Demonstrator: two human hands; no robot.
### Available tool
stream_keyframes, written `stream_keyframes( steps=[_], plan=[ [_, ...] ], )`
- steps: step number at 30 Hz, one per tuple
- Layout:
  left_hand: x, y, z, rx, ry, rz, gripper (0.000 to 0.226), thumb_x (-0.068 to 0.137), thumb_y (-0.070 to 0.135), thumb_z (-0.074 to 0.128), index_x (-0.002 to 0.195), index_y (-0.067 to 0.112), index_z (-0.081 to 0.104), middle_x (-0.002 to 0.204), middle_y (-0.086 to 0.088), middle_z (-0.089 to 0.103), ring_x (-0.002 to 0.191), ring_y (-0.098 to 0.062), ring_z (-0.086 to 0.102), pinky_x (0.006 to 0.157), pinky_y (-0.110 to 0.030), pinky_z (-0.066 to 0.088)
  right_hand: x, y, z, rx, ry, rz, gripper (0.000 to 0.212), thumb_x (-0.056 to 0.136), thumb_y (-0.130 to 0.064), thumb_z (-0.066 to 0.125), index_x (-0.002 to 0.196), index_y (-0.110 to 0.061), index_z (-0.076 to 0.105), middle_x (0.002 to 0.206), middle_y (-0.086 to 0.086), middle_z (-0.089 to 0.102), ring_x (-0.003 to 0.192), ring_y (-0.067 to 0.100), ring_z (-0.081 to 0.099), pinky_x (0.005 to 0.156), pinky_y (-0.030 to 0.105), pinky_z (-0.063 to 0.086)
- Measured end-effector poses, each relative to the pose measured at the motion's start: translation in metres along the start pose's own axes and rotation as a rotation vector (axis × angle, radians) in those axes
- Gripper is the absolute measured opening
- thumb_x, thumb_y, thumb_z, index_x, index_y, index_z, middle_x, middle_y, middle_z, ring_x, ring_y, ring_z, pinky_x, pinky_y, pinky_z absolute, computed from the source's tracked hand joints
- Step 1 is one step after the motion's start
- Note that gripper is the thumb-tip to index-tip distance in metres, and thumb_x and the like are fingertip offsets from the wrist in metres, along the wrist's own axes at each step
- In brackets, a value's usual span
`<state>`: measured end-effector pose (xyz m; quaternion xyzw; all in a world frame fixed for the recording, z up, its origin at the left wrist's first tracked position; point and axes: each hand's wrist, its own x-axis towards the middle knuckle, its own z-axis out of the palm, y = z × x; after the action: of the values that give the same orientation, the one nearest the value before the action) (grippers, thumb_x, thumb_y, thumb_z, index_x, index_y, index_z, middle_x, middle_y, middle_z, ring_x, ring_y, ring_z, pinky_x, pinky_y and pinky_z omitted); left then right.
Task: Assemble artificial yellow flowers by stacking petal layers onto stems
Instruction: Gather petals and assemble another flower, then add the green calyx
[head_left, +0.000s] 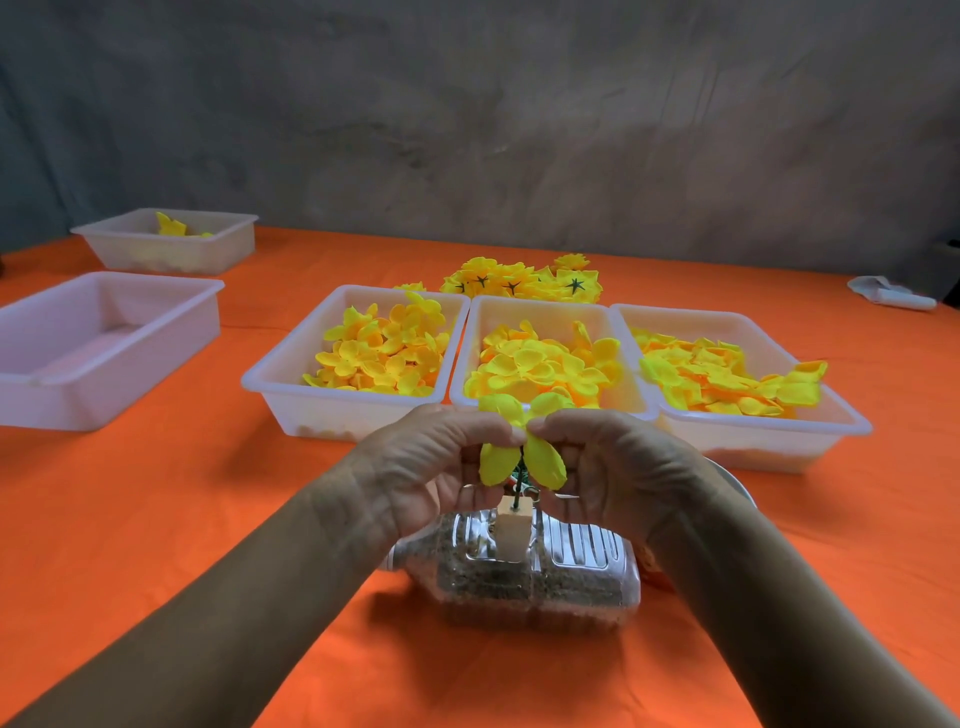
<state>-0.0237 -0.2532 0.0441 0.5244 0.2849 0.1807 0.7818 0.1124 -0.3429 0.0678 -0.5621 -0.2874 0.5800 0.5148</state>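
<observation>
three petal trays (550, 312) behind sand-filled bottle (524, 577).

Five white trays (358, 410): three full of petals (382, 351), one seemingly empty; one bottle (535, 571); two hands (524, 467).

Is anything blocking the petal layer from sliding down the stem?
Nothing visible does. Both the left hand and right hand pinch the petal layer above the green stem, which stands in a block.

Two bare forearms in shot, no sleeves anywhere.
The left hand (431, 467) and right hand (613, 467) carry no gloves, rings, watch or bands; creased knuckles and wrists show plainly.
</observation>
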Motion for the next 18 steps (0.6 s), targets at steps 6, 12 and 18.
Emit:
stream_keyframes(
  steps=[6, 12, 18],
  plan=[
    [-0.0028, 0.0010, 0.0079, 0.024, 0.048, 0.033, 0.036, 0.048, 0.017, 0.071, 0.083, 0.009, 0.064, 0.063, -0.006, 0.063, 0.053, -0.014, 0.058, 0.050, -0.023, 0.049, -0.0003, 0.0002, -0.0019, 0.034, -0.015, 0.008, 0.006, 0.085, -0.012, 0.057, 0.079, -0.013, 0.059, 0.057, -0.001, 0.063, 0.046, 0.009, 0.057, 0.050, 0.020, 0.048],
    [-0.0026, 0.0017, 0.0078, -0.062, 0.034, 0.002, 0.037, 0.049, 0.016, 0.069, 0.084, 0.008, 0.062, 0.059, -0.004, 0.061, 0.045, -0.012, 0.055, 0.045, -0.020, 0.048, -0.0006, -0.0012, -0.0016, 0.026, -0.013, 0.007, 0.009, 0.084, -0.013, 0.057, 0.075, -0.014, 0.059, 0.057, -0.001, 0.064, 0.047, 0.009, 0.057, 0.054, 0.022, 0.046],
    [-0.0033, 0.0007, 0.0077, -0.082, 0.026, -0.015, 0.043, 0.050, 0.015, 0.069, 0.090, 0.007, 0.060, 0.058, -0.004, 0.060, 0.045, -0.013, 0.055, 0.044, -0.021, 0.048, -0.0014, -0.0008, -0.0004, 0.025, -0.011, 0.007, 0.011, 0.085, -0.011, 0.055, 0.074, -0.013, 0.058, 0.057, 0.001, 0.064, 0.046, 0.010, 0.057, 0.055, 0.023, 0.046]
  ],
)
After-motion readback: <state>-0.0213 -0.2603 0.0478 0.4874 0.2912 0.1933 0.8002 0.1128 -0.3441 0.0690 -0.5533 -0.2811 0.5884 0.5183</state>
